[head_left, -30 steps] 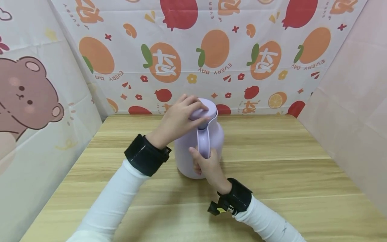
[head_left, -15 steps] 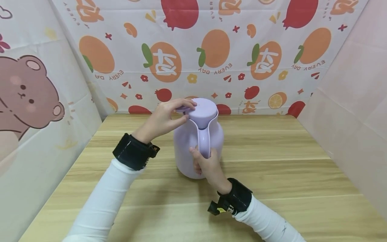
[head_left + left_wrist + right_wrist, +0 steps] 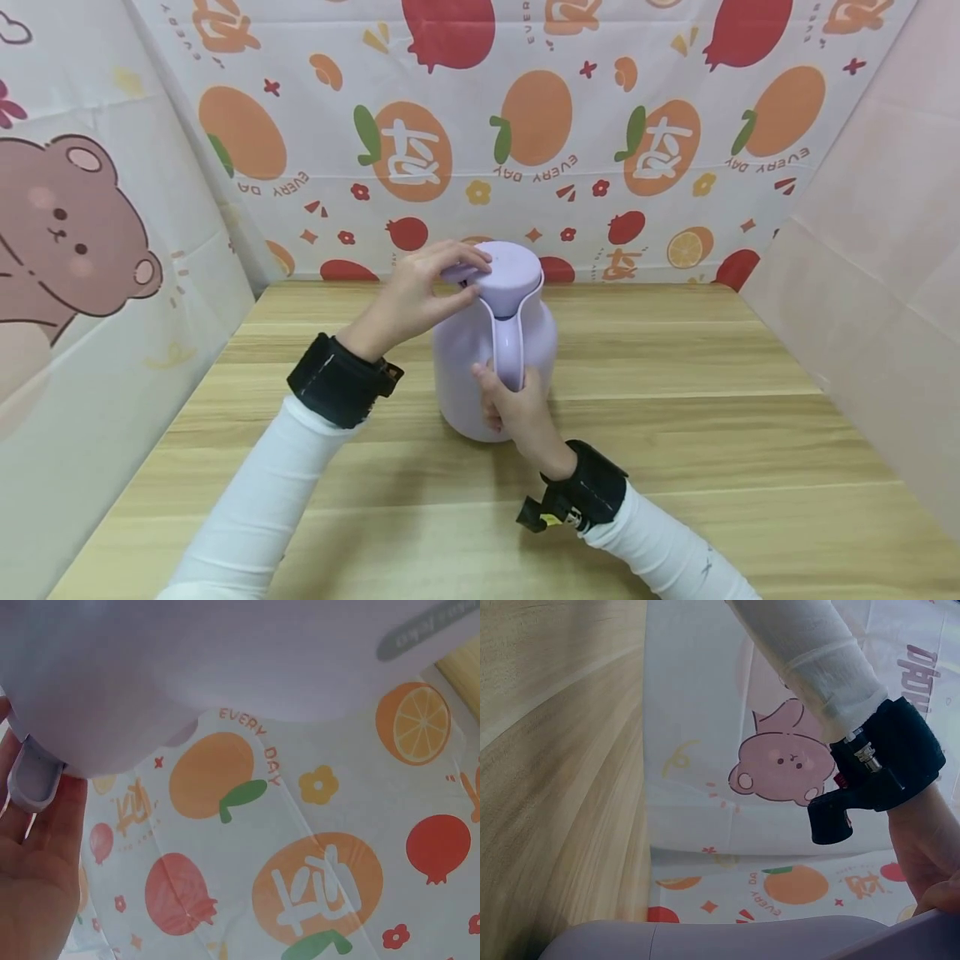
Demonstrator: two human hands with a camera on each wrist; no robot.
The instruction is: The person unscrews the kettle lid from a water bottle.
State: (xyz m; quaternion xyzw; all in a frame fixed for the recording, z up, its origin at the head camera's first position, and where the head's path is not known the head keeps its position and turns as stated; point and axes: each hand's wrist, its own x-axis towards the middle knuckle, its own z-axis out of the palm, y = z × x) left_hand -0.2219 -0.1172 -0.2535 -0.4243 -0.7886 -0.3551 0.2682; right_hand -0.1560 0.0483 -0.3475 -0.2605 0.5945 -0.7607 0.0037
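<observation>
On the left side of the wooden surface (image 3: 675, 433), a printed bear (image 3: 67, 242) is seen on the cloth wall. Toward the middle, the left hand (image 3: 416, 296) is laid on the rim of the lilac lid (image 3: 504, 268), with its fingers (image 3: 457, 252) curled over the lid's edge and the thumb pressed beneath, so the lid is gripped. The lilac thermos jug (image 3: 468, 367) is stood upright near the centre of the surface, close to the back wall. Its handle (image 3: 507, 350) is faced toward the person and is clasped low down by the right hand (image 3: 517, 412), fingers wrapped around it. Behind, an orange-and-pomegranate patterned backdrop (image 3: 675, 142) is hung.
</observation>
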